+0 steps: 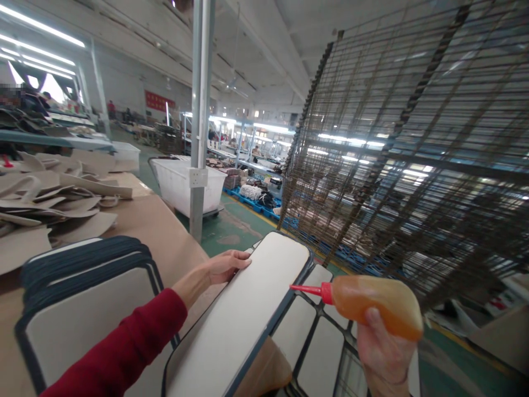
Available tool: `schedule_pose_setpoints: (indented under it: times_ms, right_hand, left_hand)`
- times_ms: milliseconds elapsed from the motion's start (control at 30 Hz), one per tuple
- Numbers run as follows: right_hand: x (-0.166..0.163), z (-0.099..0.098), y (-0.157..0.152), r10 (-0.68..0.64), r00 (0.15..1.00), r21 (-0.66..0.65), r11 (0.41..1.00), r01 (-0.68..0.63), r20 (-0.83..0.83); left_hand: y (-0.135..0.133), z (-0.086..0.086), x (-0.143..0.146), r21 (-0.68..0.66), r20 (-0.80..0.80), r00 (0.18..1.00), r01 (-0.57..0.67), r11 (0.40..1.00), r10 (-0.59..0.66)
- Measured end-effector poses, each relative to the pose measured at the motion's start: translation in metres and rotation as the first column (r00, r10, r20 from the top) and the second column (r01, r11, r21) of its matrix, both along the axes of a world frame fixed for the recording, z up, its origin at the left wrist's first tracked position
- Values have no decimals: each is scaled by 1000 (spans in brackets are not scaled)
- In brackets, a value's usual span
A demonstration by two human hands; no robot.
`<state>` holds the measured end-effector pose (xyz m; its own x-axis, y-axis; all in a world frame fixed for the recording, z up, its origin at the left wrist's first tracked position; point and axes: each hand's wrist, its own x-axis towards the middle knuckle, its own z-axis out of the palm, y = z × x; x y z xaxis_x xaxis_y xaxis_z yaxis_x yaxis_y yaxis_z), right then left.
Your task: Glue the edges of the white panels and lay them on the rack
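Observation:
My left hand (pixel 226 267), in a red sleeve, grips the left edge of a long white panel (pixel 252 298) with a dark blue border, thumb on its face. The panel is tilted, its far end raised. In my right hand (pixel 386 344) is a squeeze glue bottle (pixel 376 303) of amber liquid, fingers wrapped round it. Its red nozzle (pixel 308 289) points left, its tip at or just above the panel's right border; whether it touches I cannot tell. Beneath lie several similar dark-edged pieces (pixel 320 353). A brown piece (pixel 264 372) shows under the panel's right edge.
Stacked dark-edged panels (pixel 95 309) stand on the brown table (pixel 165 220) at left, near a heap of beige cut pieces (pixel 53 198). A metal post (pixel 197 110) and a white bin (pixel 165 184) stand beyond. A tall wire rack (pixel 397 149) leans over the right side.

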<state>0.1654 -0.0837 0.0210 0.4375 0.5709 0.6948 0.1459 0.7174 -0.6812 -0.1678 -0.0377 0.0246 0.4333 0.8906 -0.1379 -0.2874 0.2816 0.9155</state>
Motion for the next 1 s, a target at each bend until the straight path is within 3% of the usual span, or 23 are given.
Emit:
schedule_pose_setpoints:
  times_ms: [233,400,567,900,1000]
  right_hand:
    - [15,-21,6,0,996,0,1000,0,91]
    - [14,-24,5,53,995,13,998,-54,90]
    - [13,-25,2,27,997,-22,999,-26,67]
    - [-8,-4,-11,90,995,-34,995,-89,41]
    - [-5,-6,-12,72,994,-33,997,-70,80]
  left_hand:
    - [0,7,2,-15,18,1000,-7,1000,8]
    - [2,12,2,-27,21,1000,-19,999,20]
    - [3,15,2,-46,-4,999,-43,998,43]
    - [6,23,3,-65,9,998,-64,996,65]
    - [6,26,3,-70,4,998,-70,995,70]
